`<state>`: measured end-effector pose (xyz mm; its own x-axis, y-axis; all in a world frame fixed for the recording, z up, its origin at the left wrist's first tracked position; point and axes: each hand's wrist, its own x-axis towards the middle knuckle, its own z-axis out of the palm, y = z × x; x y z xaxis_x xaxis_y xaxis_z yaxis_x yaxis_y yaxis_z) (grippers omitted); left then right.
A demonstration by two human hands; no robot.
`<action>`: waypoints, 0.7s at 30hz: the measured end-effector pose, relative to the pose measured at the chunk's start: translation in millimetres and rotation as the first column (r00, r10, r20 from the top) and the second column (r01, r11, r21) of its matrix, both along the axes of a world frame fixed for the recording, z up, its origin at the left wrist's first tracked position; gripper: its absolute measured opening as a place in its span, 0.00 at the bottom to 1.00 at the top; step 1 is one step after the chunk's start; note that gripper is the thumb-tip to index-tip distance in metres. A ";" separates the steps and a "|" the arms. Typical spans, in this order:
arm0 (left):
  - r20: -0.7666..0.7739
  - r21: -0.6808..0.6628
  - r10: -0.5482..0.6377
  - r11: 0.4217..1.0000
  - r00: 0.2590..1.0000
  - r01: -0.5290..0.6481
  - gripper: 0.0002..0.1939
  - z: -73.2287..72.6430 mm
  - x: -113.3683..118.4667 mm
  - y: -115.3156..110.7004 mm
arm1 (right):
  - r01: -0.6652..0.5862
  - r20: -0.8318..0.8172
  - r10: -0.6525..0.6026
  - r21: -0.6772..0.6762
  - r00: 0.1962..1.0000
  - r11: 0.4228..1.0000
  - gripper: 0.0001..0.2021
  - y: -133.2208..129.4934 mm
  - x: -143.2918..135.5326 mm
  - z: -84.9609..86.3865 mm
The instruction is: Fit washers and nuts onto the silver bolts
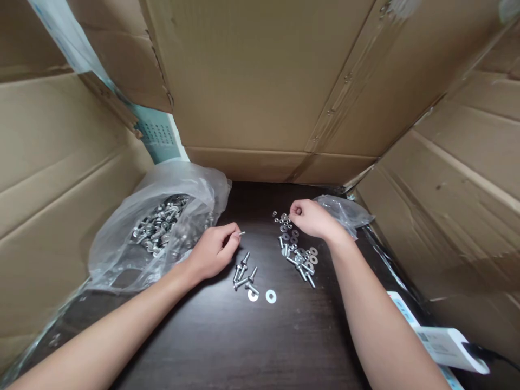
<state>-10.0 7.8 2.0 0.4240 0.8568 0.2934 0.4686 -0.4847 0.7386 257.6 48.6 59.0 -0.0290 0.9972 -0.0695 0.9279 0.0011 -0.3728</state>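
Note:
My left hand is closed around a bolt, whose shank sticks out past the fingertips to the right. Just below it lies a small group of bolts beside two flat washers. My right hand hovers at the small nuts, thumb and fingers pinched together; what they hold, if anything, is hidden. Nearer to me than the nuts, a mixed pile of loose bolts and washers is spread on the dark table.
A clear plastic bag full of bolts and other hardware stands open at left. Behind my right hand is another plastic bag. Cardboard walls enclose the table. A white device with a black cable sits at right.

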 end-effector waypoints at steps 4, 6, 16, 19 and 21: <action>-0.016 -0.001 0.001 1.000 1.000 -0.001 0.17 -0.6 0.4 0.8 | -0.057 -0.036 0.056 -0.044 0.998 0.997 0.14 -1.2 0.9 2.6; -0.027 0.005 0.001 1.000 1.000 -0.001 0.17 -0.3 0.6 0.9 | -0.131 -0.067 0.124 -0.112 0.990 0.985 0.14 -2.7 2.2 3.8; -0.010 0.001 0.020 1.000 1.000 -0.020 0.10 -1.3 3.6 -0.2 | -0.261 0.019 0.269 -0.185 0.963 0.947 0.16 -2.0 -1.1 -2.3; -0.012 -0.007 0.018 1.000 1.000 -0.018 0.09 -2.2 3.6 0.0 | -0.242 0.046 0.253 -0.177 0.966 0.954 0.15 -2.8 -4.5 -1.5; -0.011 -0.014 0.019 1.000 1.000 -0.020 0.09 -2.3 3.4 -0.1 | -0.231 0.058 0.244 -0.174 0.968 0.957 0.14 -3.4 -5.8 -1.3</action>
